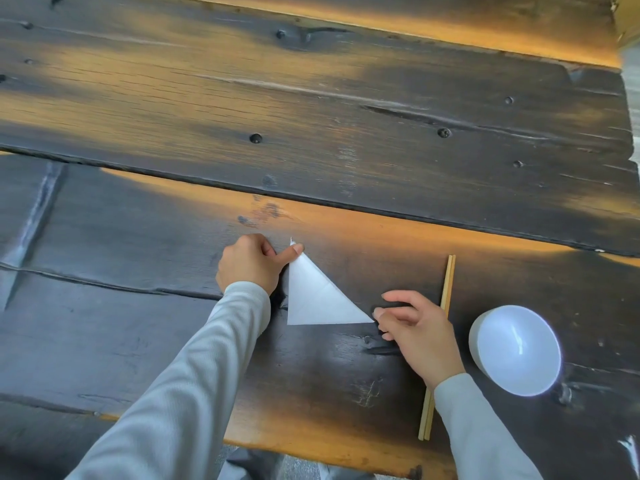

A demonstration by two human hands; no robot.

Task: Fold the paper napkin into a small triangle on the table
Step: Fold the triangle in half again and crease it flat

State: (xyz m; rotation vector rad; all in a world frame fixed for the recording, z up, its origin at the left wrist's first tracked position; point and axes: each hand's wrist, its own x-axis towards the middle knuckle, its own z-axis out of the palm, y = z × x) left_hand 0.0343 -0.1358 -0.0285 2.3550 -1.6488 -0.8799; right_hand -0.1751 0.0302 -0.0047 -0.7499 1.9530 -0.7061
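A white paper napkin [315, 299], folded into a triangle with a crease across it, lies flat on the dark wooden table [311, 133]. My left hand [254, 263] rests at the napkin's left side, its thumb pressing the far tip down and the other fingers curled. My right hand [414, 329] is at the napkin's near right corner, fingertips touching that corner, the other fingers loosely bent. Both sleeves are light grey.
A pair of wooden chopsticks [446, 289] lies lengthwise just right of my right hand, partly under my wrist. A white bowl [516, 349] stands further right. The table's near edge [311, 452] runs along the bottom.
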